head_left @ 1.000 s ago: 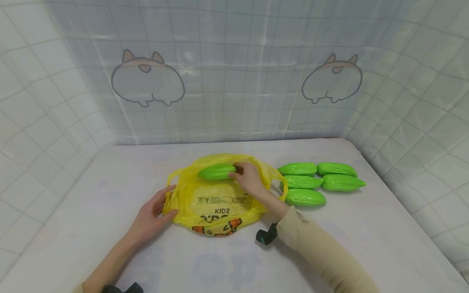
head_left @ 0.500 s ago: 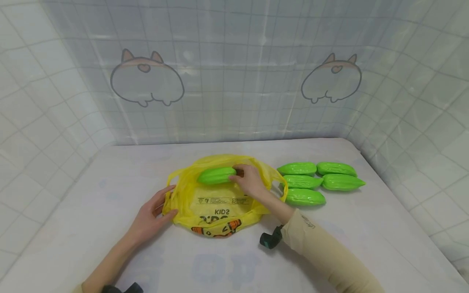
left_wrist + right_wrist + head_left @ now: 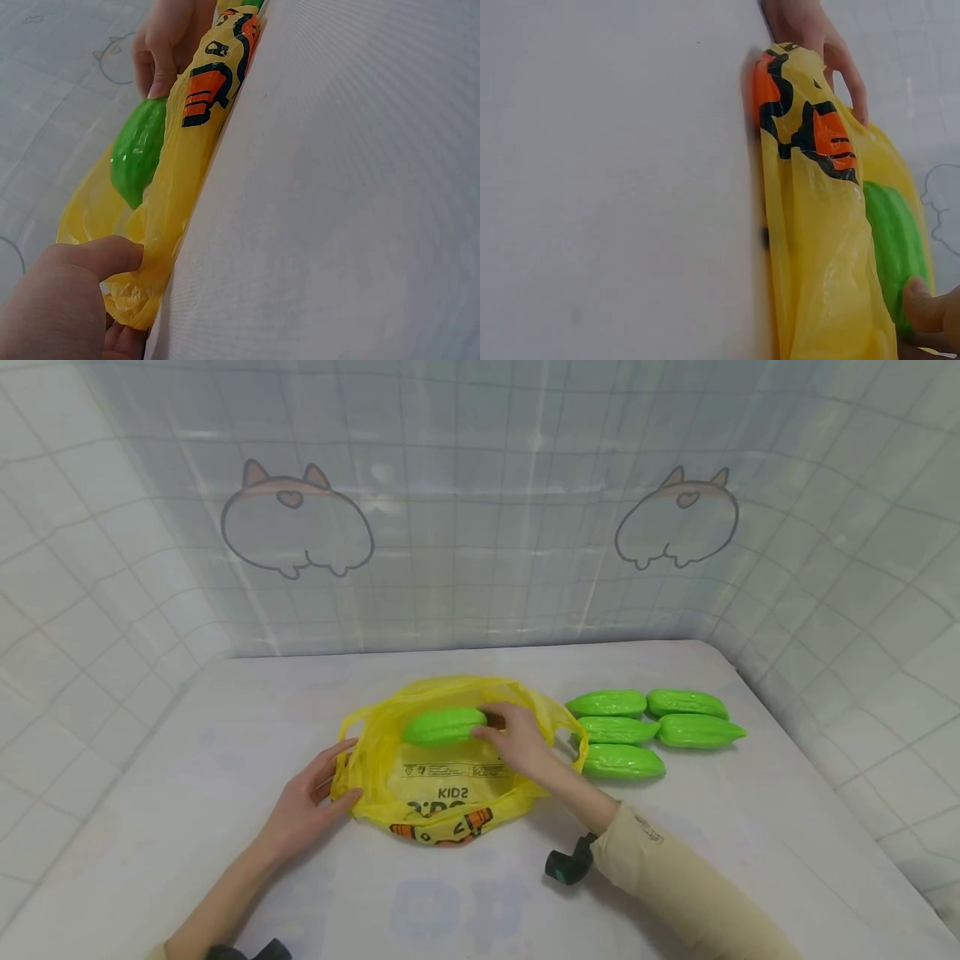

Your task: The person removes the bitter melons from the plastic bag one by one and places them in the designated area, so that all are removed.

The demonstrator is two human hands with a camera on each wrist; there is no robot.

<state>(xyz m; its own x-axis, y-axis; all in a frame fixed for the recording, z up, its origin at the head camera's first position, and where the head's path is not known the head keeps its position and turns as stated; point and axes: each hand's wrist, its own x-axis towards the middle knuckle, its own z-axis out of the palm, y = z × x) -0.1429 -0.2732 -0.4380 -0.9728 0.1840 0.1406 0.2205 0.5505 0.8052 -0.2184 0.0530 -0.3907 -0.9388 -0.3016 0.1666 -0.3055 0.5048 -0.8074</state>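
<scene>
A yellow plastic bag (image 3: pixel 457 777) with printed lettering lies on the table, its mouth spread wide. My right hand (image 3: pixel 517 739) pinches one end of a green, ridged bitter melon (image 3: pixel 445 727), which lies sideways within the bag's opening. Seen from the left wrist, this bitter melon (image 3: pixel 139 146) sits partly behind the bag's wall, its pointed tip facing the left hand. My left hand (image 3: pixel 303 806) holds the bag's left end, thumb on the near side; in the left wrist view the thumb presses the yellow plastic and the other fingers are mostly hidden.
Several more green bitter melons (image 3: pixel 622 762) lie in rows right of the bag, the closest just beside its right handle (image 3: pixel 581 743). A tiled-pattern sheet (image 3: pixel 480 527) with animal drawings rises behind the table (image 3: pixel 465 902) and along both sides.
My right hand has lowered the bitter melon slightly into the bag, toward me in the head view. The left hand stays at the bag's left end, and the other bitter melons have not moved.
</scene>
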